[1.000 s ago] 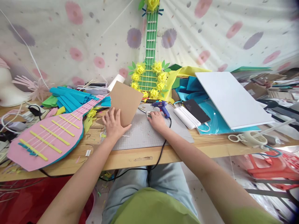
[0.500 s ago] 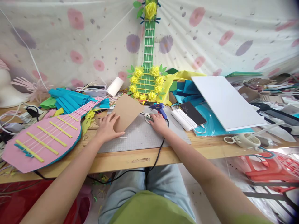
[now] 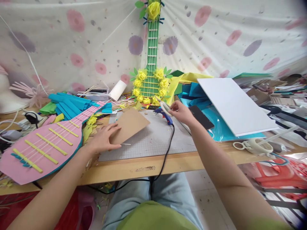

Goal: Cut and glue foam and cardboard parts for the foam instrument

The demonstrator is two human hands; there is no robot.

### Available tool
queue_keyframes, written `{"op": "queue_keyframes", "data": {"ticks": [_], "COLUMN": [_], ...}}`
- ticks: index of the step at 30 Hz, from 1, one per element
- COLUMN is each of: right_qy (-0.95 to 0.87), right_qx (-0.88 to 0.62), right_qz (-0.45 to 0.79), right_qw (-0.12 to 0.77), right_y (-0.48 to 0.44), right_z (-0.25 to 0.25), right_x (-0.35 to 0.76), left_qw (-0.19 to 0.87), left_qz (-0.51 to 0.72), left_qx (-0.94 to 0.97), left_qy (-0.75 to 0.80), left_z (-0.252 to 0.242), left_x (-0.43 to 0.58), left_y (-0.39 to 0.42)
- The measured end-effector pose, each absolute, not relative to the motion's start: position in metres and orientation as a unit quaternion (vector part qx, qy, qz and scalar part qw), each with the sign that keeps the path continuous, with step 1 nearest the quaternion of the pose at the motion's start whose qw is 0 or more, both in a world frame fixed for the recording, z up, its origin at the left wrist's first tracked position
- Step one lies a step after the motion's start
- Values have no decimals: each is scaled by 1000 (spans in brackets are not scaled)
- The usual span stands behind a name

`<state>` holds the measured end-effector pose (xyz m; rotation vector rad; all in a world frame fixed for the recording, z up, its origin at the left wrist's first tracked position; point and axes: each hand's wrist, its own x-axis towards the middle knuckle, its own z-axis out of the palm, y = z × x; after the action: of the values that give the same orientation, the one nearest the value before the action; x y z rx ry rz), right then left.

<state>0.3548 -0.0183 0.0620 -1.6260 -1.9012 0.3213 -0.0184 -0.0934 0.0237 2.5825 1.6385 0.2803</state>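
Note:
My left hand [image 3: 104,137] grips the left corner of a plain brown cardboard piece [image 3: 130,124], which lies over the grey cutting mat [image 3: 148,147]. Just below the cardboard is a short thin white strip [image 3: 126,144]. My right hand [image 3: 181,111] is closed around white-handled scissors [image 3: 165,107], raised above the mat and smeared by motion. Beneath them rests a blue glue gun [image 3: 165,116], its black cord running over the table edge.
A pink paper guitar [image 3: 45,143] lies at left, beside blue crepe paper [image 3: 69,102]. A green guitar with yellow flowers [image 3: 151,60] stands against the back curtain. At right are a white board [image 3: 235,105], a black slab [image 3: 201,116] and a white tape roll [image 3: 259,147].
My right hand has lifted the scissors off the mat, up and to the right. My left hand has shifted slightly left and down, and the cardboard has turned and lies flatter.

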Motion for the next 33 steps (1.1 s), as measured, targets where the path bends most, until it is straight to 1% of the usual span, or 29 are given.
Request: {"op": "queue_keyframes", "data": {"ticks": [2,4,7,11,13,15,25,27,30,33], "right_qy": [-707,-703,-712,-745,-758,-768,-745,-743,-729,-701], "right_qx": [-629,-648,-669,-660,-648,-638,-659,-655,-651,-664], "right_qz": [78,54,37,18,17,20,23,19,24,88], "right_qw": [313,290,212,101,66,56,105,137,209,246], "right_y": [-2,18,47,77,88,96,119,117,106,86], "right_z": [74,79,76,60,51,43,11,11,13,14], "right_x": [371,384,397,397,390,381,369,371,375,380], "left_qw": [46,57,66,68,70,72,72,68,49,13], "left_qz": [91,92,82,62,53,47,78,82,96,127], "left_qx": [864,876,879,880,880,878,874,874,871,862], "left_qy": [493,470,465,466,467,471,475,473,480,491], "left_z": [19,14,9,5,4,3,-14,-16,-17,-16], "left_x": [-3,11,24,29,32,33,20,19,21,26], "left_y": [-94,-92,-87,-79,-76,-74,-66,-66,-69,-72]}}
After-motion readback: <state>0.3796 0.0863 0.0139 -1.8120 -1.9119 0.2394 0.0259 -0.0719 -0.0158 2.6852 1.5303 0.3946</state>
